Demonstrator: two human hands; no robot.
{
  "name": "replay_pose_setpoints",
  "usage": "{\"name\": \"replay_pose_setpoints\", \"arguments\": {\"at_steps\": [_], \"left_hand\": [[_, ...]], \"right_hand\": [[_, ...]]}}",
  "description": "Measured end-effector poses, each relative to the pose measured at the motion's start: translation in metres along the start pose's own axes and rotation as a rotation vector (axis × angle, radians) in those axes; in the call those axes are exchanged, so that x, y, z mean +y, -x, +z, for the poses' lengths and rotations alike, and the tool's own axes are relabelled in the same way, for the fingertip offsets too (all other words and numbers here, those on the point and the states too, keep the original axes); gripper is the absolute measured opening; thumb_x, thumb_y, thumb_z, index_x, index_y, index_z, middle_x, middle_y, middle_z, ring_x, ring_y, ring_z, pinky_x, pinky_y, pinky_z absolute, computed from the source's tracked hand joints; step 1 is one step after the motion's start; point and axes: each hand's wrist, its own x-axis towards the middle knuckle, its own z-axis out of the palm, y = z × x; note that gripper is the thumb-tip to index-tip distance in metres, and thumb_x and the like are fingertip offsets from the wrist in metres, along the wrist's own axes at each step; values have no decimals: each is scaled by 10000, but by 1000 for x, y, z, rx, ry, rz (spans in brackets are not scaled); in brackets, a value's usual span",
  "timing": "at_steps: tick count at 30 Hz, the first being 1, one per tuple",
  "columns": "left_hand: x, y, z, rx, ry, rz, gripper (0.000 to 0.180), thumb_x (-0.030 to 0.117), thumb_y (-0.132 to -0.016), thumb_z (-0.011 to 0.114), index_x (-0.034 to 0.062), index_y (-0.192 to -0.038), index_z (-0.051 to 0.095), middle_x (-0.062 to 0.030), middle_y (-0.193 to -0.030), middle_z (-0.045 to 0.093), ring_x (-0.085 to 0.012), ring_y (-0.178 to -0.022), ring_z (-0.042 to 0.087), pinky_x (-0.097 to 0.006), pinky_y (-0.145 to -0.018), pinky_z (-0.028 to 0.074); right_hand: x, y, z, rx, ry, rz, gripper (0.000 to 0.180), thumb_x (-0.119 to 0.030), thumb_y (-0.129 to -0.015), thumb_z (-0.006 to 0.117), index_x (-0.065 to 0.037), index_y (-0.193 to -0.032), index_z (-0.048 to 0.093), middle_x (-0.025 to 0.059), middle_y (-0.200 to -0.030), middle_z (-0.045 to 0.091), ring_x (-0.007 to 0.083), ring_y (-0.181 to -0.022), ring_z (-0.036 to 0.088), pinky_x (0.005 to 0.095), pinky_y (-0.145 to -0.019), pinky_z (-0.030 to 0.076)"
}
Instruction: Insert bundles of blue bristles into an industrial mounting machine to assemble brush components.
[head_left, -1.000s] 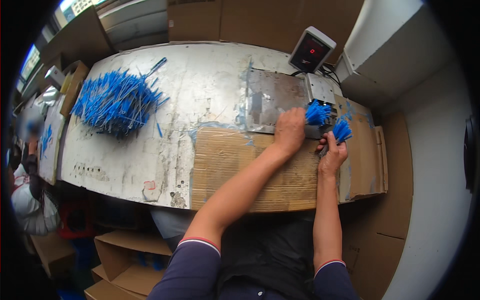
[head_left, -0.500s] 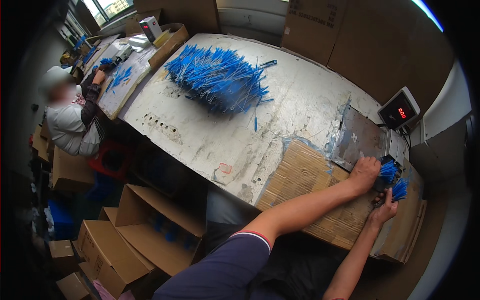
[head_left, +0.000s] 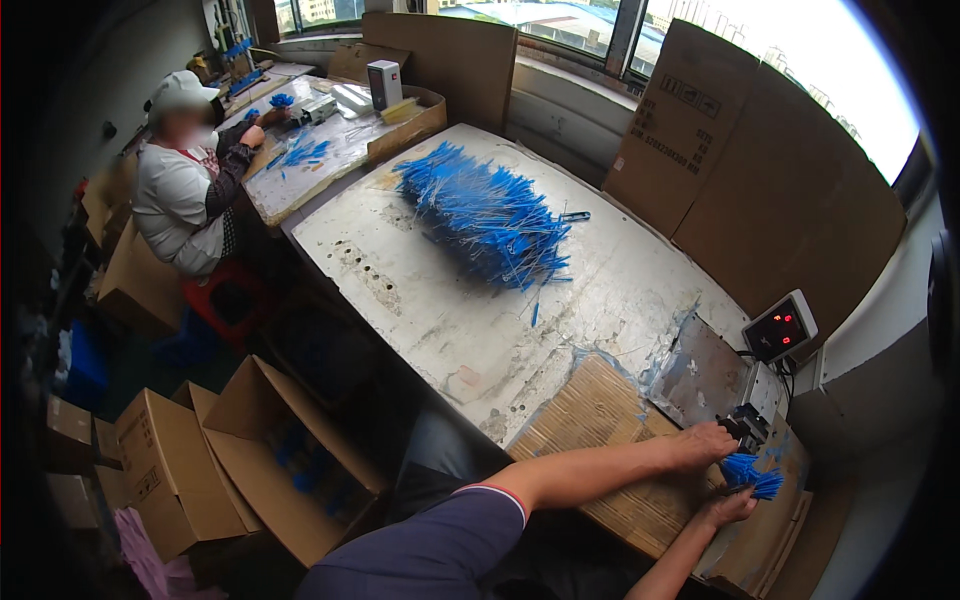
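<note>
Bunched blue-tipped wire stems (head_left: 742,468), parted in two clusters half a second ago, have come together between the hands, just in front of the machine's black clamp (head_left: 745,428); the view has swung too, bringing in more window (head_left: 565,20).

Largest is the white worktable (head_left: 430,340), worn and stained. Tall cardboard panels (head_left: 770,170) stand along its far edge, covering the lower part of the windows. At the far left a co-worker in a white shirt (head_left: 175,215) sits at another table (head_left: 290,185). An open carton (head_left: 260,490) stands on the near side, and the person's left forearm crosses the corrugated cardboard mat (head_left: 580,420), hiding part of it. A heap of blue-tipped stems (head_left: 490,215) lies mid-table, its near side blurred.

Beyond the mat is a metal plate (head_left: 700,372), with a red-digit display (head_left: 780,328) near its far corner. The right hand (head_left: 730,508) grips the bunched stems from below. The left hand (head_left: 703,446) is curled beside the clamp; whether it holds any stems cannot be told. Smallest, one loose stem (head_left: 535,313) lies by the heap.
</note>
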Motion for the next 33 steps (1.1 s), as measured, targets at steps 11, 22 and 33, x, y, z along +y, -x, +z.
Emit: {"name": "replay_pose_setpoints", "arguments": {"at_steps": [11,22,33], "left_hand": [[2,2,-7,-15,-14,-14,168,143,-753,651,97,-899,581,-42,-882,620,-258,-904,584,-383,-811,443],[5,-3,-12,-40,-173,102,36,169,-817,614,134,-820,624,-13,-851,646,-239,-934,602,-395,-842,435],[12,-6,-26,120,301,-116,109,45,-855,591,59,-963,586,-136,-883,643,-371,-878,651,-455,-766,502]], "right_hand": [[-2,-9,1,97,108,-47,377,-277,-925,755,64,-1023,627,113,-935,666,200,-763,643,337,-663,547],[-18,0,8,-6,266,-169,405,-279,-982,707,103,-1111,664,120,-1040,685,181,-869,647,333,-800,554],[-40,34,28,-142,274,-85,245,-264,-1017,658,-36,-944,608,-1,-703,530,85,-568,492,240,-505,399]]}}
